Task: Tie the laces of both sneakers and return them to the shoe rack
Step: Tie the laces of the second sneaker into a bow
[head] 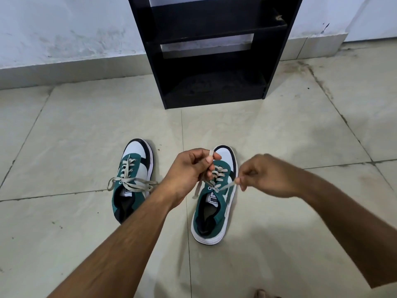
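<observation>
Sneakers, two, green and white with dark trim, both standing on the tiled floor (64, 125), toes toward the wall.

Item 1: left sneaker (134, 179), laces already knotted in a bow (131, 182) across its tongue; no hand touches it.

Item 2: left hand (189, 168), one, fingers curled closed, pinching a loop of lace (211, 152) between thumb and forefinger above the right sneaker.

Item 3: right sneaker (217, 203), just in front of both hands, laces not yet knotted, two ends drawn out to opposite sides.

Item 4: right hand (268, 176), one, fingers closed, pinching the other lace end (229, 185), drawn taut out to the right of the shoe.

Item 5: shoe rack (211, 52), one, black, against the wall beyond the sneakers, well apart; two shelves visible, holding no shoes.
</observation>
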